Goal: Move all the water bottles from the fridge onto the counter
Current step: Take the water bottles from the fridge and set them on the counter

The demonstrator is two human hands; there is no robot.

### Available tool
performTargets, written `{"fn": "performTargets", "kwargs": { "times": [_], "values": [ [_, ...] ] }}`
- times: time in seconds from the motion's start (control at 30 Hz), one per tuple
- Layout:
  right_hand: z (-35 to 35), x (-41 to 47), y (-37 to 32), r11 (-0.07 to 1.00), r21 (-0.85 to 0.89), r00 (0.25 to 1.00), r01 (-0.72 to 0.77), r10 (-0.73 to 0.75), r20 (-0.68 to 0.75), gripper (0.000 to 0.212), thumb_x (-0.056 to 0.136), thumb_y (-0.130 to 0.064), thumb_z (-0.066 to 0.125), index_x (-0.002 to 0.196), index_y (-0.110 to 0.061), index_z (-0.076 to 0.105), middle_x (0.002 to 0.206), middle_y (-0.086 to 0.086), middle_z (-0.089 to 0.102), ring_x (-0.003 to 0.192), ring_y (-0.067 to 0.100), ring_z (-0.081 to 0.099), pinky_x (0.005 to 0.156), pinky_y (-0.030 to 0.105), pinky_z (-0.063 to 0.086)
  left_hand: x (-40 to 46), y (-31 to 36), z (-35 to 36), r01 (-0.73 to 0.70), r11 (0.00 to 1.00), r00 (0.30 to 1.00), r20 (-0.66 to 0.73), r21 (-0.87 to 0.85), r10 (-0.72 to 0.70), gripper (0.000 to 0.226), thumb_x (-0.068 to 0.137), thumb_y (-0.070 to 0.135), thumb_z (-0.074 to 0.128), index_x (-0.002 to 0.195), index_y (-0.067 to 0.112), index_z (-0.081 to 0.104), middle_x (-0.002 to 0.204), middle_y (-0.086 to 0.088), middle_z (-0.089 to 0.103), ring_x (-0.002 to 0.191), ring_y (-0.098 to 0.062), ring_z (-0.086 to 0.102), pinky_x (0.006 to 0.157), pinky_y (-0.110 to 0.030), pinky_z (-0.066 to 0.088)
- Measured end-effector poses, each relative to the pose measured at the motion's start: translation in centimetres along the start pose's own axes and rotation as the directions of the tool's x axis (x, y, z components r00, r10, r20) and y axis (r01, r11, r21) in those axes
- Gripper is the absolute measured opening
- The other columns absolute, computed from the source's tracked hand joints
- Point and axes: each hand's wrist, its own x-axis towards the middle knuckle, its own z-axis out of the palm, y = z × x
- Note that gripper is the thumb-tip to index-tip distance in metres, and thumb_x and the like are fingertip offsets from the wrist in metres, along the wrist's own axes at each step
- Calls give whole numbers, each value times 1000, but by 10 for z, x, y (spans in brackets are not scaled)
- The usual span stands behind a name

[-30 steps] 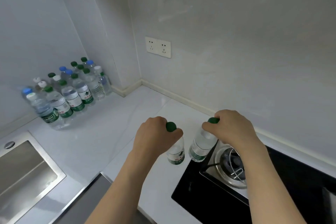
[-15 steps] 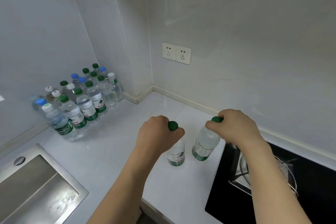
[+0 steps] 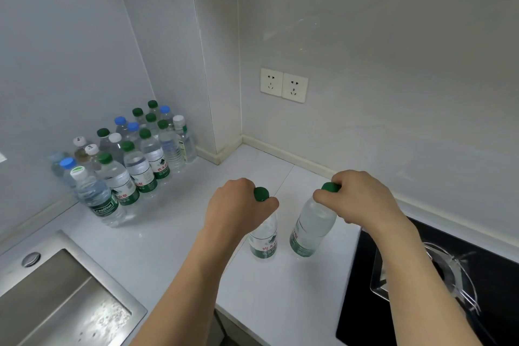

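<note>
- Green-capped water bottles, two of them, sit side by side near the middle of the view on the white counter, each held at the neck by one hand.
- Left hand is curled tight around the neck of the left bottle, its green cap poking out above the fist; this bottle looks upright, base on or just at the counter, which I cannot tell apart.
- Right hand pinches the cap and neck of the right bottle, which tilts, its top leaning toward 1 o'clock and its base close beside the left bottle's.
- At 9 to 10 o'clock from the pair, well apart, a cluster of bottles stands against the wall, with green, blue and white caps mixed.
- At 7 o'clock lies a steel sink set into the counter.
- At 4 o'clock a black glass hob begins just beside the right bottle, with a burner under the right forearm.
- At 12 o'clock, on the wall, is a double socket.
</note>
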Motion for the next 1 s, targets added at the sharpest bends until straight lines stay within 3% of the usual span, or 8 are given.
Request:
{"fn": "performTargets", "kwargs": {
  "times": [0.27, 0.43, 1.0],
  "values": [
    [-1, 32, 15, 1000, 10, 1000, 2, -2, 2, 35, 70, -43, 62, 62, -18, 40, 57, -2, 45, 53, 20, 47, 53, 27, 33, 30, 10, 6, 24, 1000, 1000, -11, -5, -24, 39, 71, 38, 59, 64, 14, 30, 59, -1, 29, 55, -19, 26, 50, -28, 22],
    [5, 60, 3, 999, -3, 998, 44, -44, -37, 39, 73, -43, 62, 61, -16, 37, 57, -1, 39, 54, 19, 35, 51, 27, 28, 54, -4, 1, 63, 997, 997, -52, -48, -65, 37, 73, 40, 60, 63, 14, 35, 57, -2, 34, 52, -18, 30, 50, -28, 26],
    [93, 181, -135, 978, -41, 977, 203, -200, 78, 37, 75, -43, 61, 63, -15, 40, 58, -1, 44, 56, 22, 40, 53, 29, 32, 171, -128, -40, 129, 992, 986, -113, 17, -126, 37, 71, 39, 60, 59, 13, 37, 52, 0, 34, 49, -19, 31, 46, -24, 25]
  ]
}}
